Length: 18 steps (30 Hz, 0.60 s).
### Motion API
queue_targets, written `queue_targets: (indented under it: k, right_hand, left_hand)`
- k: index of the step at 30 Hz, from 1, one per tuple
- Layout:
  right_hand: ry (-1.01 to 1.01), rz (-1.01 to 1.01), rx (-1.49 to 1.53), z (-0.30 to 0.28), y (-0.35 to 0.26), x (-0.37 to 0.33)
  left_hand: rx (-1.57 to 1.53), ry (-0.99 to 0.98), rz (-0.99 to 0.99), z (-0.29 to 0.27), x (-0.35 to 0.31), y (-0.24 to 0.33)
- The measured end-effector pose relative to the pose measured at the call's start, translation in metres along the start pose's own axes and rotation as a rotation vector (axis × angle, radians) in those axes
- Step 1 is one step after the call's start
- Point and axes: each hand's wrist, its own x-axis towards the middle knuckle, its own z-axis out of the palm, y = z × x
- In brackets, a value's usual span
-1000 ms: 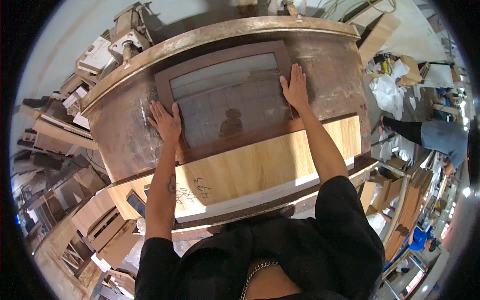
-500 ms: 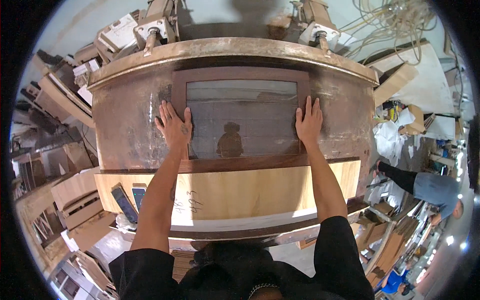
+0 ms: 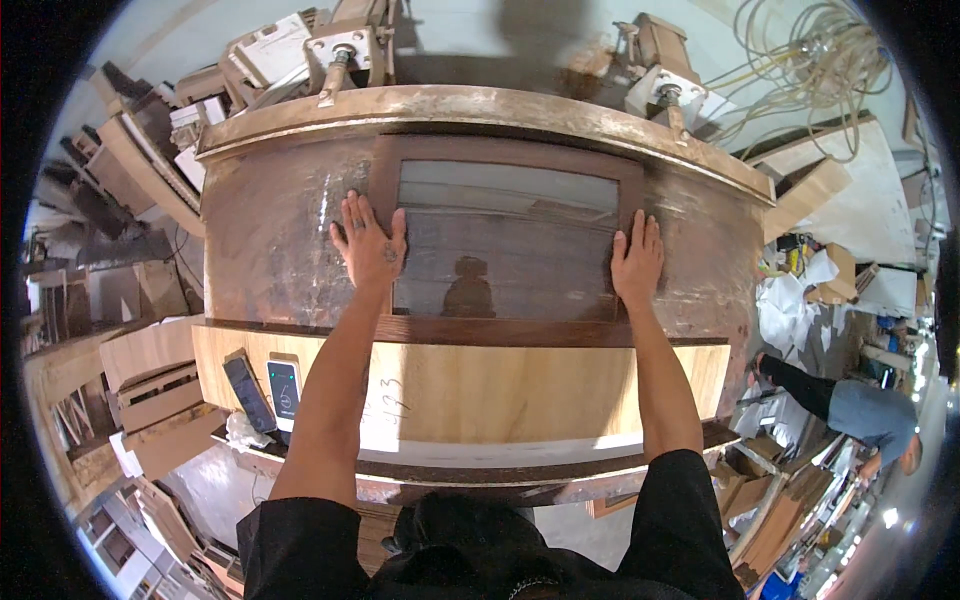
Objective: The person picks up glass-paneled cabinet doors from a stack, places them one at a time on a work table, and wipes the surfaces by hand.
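Observation:
A dark brown wooden frame with a glass panel (image 3: pixel 510 235) lies flat on a worn brown bench top (image 3: pixel 270 230). My left hand (image 3: pixel 372 245) rests on its left side piece, fingers spread and pointing away from me. On the right side piece lies my right hand (image 3: pixel 638 258), its thumb apart from the straight fingers. Neither hand is closed round anything. The glass carries a dark reflection. In front of the frame's near edge is a long, pale wooden board (image 3: pixel 520 390) with handwritten marks, crossed by my forearms.
A long metal bar (image 3: pixel 480 100) borders the bench's far side, with two cylinders (image 3: pixel 345 50) behind it. Two phone-like devices (image 3: pixel 248 390) lie at the near left. Wood pieces (image 3: pixel 150 170) crowd the left. At the right are coiled hoses (image 3: pixel 825 55) and a bending person (image 3: pixel 870 400).
The whole view has shifted and tilted slightly, so the bench and frame appear farther right. Both hands remain at the frame's sides. More of one device shows beside my left forearm.

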Motion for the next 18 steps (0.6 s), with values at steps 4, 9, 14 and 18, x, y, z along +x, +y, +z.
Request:
queue_targets:
  k: [4,9,14,18]
  right_hand:
    - [-0.013,0.034,0.012,-0.007,0.011,-0.001]
    - [-0.016,0.016,0.035,0.006,0.006,-0.002]
    - [0.001,0.002,-0.009,-0.006,-0.002,0.000]
    - [-0.030,0.071,0.031,-0.007,-0.008,0.000]
  left_hand:
    - [0.020,-0.004,0.028,-0.001,0.001,0.006]
    - [-0.018,0.017,0.032,0.002,0.000,0.003]
    - [-0.031,0.040,0.072,0.000,0.003,-0.002]
    - [-0.060,0.081,0.075,0.006,0.004,-0.003]
